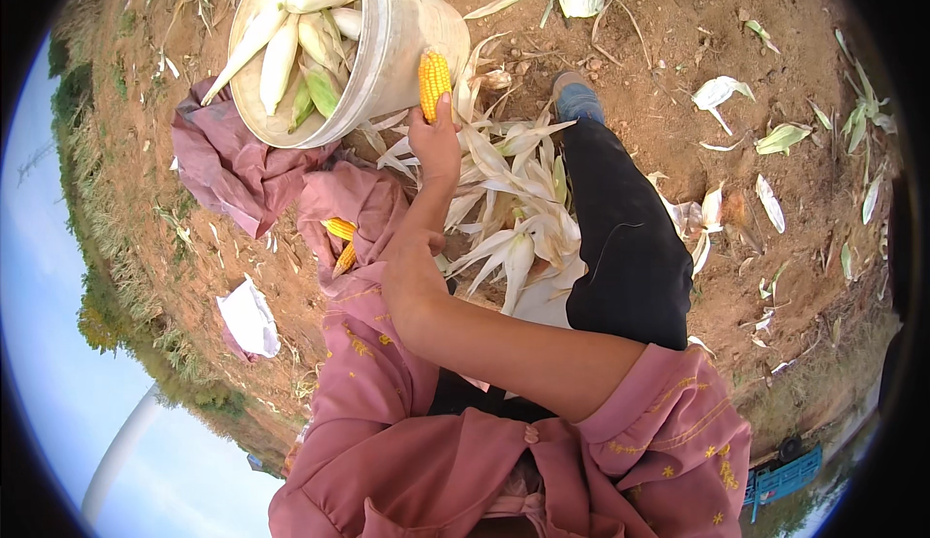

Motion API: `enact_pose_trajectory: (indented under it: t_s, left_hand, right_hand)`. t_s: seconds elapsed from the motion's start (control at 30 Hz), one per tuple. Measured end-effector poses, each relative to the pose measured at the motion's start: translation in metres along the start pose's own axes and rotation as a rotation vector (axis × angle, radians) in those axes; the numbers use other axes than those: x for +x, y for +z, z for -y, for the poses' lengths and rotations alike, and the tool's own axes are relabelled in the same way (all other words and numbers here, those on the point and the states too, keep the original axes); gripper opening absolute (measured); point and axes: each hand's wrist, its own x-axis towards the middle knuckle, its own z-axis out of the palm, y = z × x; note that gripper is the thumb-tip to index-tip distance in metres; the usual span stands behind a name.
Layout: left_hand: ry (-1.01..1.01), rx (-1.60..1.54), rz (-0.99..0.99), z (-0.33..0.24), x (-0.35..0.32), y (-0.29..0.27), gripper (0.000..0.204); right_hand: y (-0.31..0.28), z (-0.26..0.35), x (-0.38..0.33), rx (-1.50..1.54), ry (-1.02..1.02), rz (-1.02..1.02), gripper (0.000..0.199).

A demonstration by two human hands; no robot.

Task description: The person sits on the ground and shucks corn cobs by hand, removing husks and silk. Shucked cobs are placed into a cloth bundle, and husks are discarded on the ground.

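My left hand (435, 141) grips a husked ear of corn (435, 88) by its lower end, in front of the bucket's side. Bare yellow kernels cover the ear. Across my left forearm, near the sleeve, lies my right hand (415, 265); its fingers are mostly hidden. Tipped toward the left, a whitish bucket (412, 54) contains several ears still in pale and green husks (315, 49). Beside my left arm, more yellow corn (339, 229) shows at the folds of a pinkish sack (242, 170). Loose dry husks (518, 180) pile up below the held ear.
My leg in black trousers (625, 238) stretches out right of the husk pile. Scattered husks (722, 92) litter the brown soil. A white piece of sheet (249, 317) lies at left. In the lower right distance stands a blue cart (785, 480).
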Motion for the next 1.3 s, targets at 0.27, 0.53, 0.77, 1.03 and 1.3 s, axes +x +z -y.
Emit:
enact_pose_trajectory:
  t_s: [0.27,0.53,0.77,1.03,1.3]
  left_hand:
    - [0.364,0.545,0.020,0.000,-0.026,-0.015,0.041]
    - [0.532,0.716,-0.023,0.016,-0.035,-0.030,0.046]
    - [0.620,0.719,-0.040,0.025,-0.035,-0.042,0.048]
    - [0.762,0.763,-0.066,0.025,-0.036,-0.046,0.050]
    - [1.337,0.830,0.474,0.004,-0.029,-0.057,0.045]
  right_hand:
    - [-0.016,-0.010,-0.017,0.089,-0.013,-0.057,0.031]
    - [-0.015,-0.010,-0.015,0.063,-0.023,-0.117,0.026]
    - [-0.014,-0.005,-0.018,0.057,0.025,-0.153,0.025]
    - [-0.013,-0.003,-0.016,0.031,0.046,-0.159,0.026]
    - [-0.010,-0.008,-0.011,0.141,-0.059,-0.140,0.026]
